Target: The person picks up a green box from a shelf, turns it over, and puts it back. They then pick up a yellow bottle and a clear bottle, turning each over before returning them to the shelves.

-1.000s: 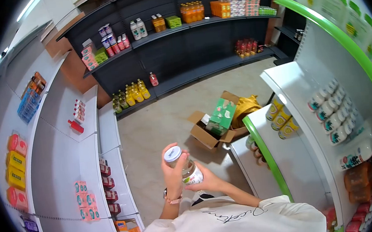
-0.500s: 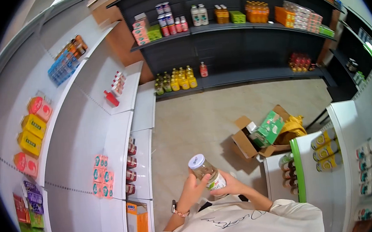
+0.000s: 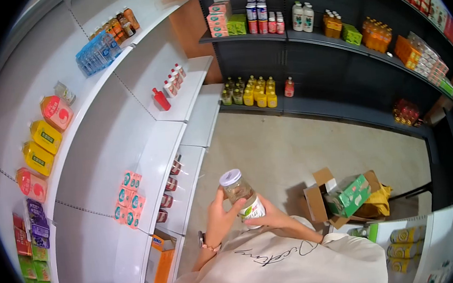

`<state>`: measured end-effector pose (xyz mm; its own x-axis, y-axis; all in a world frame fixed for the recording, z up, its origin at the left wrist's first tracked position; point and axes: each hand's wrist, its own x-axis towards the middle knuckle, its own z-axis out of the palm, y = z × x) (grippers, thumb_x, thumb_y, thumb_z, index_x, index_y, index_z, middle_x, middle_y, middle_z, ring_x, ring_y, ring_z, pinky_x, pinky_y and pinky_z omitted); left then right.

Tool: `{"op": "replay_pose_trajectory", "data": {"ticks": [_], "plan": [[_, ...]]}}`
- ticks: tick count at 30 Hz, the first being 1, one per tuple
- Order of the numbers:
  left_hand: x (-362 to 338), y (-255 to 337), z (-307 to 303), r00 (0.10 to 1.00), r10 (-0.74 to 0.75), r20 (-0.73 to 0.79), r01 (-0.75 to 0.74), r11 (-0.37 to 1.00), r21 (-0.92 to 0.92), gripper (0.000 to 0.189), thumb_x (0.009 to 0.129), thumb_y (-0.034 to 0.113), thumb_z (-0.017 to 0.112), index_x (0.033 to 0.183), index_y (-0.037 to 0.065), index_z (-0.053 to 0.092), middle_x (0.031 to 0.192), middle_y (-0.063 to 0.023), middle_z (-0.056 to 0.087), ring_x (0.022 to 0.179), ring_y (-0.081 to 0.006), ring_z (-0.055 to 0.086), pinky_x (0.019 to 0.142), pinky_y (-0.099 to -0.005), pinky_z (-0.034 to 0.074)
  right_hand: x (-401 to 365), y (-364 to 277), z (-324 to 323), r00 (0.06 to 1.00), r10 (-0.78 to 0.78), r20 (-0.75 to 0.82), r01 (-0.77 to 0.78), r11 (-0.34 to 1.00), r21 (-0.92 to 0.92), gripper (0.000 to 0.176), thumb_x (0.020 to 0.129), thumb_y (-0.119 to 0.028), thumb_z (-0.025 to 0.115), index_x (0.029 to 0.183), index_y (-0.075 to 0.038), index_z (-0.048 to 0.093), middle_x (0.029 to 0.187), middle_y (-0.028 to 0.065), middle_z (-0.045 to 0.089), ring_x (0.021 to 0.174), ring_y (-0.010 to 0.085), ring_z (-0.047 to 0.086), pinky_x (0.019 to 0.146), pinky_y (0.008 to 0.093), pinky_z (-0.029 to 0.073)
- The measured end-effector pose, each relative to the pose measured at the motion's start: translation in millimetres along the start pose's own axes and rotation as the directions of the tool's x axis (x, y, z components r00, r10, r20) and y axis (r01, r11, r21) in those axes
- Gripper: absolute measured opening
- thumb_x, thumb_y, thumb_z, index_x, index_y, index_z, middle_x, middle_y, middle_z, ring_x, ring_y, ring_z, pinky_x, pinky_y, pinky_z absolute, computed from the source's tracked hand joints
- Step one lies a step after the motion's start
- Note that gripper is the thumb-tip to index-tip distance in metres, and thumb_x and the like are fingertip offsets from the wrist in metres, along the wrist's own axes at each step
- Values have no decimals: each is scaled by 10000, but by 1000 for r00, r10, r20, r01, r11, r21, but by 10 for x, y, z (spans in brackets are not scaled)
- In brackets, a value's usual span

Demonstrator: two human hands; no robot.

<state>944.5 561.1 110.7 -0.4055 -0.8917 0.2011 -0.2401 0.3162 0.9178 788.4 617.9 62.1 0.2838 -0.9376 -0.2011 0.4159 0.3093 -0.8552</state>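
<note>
A clear glass jar point(image 3: 245, 196) with a white lid and a white-and-green label is tilted up and to the left in front of my body. Around its left side my left hand point(image 3: 222, 216) is closed, a watch and a bracelet on that wrist. My right hand point(image 3: 272, 214) wraps the jar's lower right side, near the label. Both hands touch the jar. What is inside the jar cannot be made out clearly.
White shelves point(image 3: 169, 138) at left hold bottles, packs and an orange box point(image 3: 160, 259). Dark shelves point(image 3: 331, 112) with drinks stand behind. An open carton point(image 3: 316, 202) with a green box point(image 3: 350, 195) lies on the floor at right.
The view has turned left, so the shelves and carton appear farther right. The jar remains in both hands, its label now facing the camera more.
</note>
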Motion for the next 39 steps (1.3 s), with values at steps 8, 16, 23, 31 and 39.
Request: {"op": "replay_pose_trajectory", "data": {"ticks": [8,16,23,31,39], "plan": [[854,-145,168,999,20,-29,-16,994,110,792,759,307,734,1362,13,311,1020,-180,641,855,-273,657,705,-331,508,757,-350,-586,994,-105,26,106,992,-71,791,727,-103,756,1349,-52,271,1127,78,520,1028,159,530,856,309,452],[918,-668,83,910,-404,-92,392,911,-129,910,766,82,730,1449,37,131,1110,-110,602,983,-170,600,809,-306,504,1202,-560,-446,981,190,30,-183,971,-152,862,759,-81,710,1413,-121,151,1215,85,482,1013,172,545,737,299,512],[1522,-1080,-421,914,-312,-258,191,894,-405,911,744,141,758,1435,21,175,1057,-128,626,920,-181,633,779,-300,517,2311,-564,-416,981,106,164,-51,950,-308,774,759,-142,728,1335,-63,216,1153,117,516,935,195,588,649,278,525],[2434,-1077,-1642,843,-166,-511,117,985,-126,908,667,72,806,1387,-33,263,1088,-133,628,968,-181,631,833,-306,505,3794,-1303,151,947,-30,320,240,726,-644,699,701,-215,785,1239,-4,392,1112,178,603,1001,257,624,810,350,507],[2969,-778,-2816,776,56,-628,152,950,273,931,654,198,824,1383,-23,290,1139,-152,614,1052,-244,609,904,-360,480,5059,-1721,912,743,-287,605,607,669,-428,714,709,-166,768,1297,21,409,1170,193,581,1055,278,602,893,364,485]]}}
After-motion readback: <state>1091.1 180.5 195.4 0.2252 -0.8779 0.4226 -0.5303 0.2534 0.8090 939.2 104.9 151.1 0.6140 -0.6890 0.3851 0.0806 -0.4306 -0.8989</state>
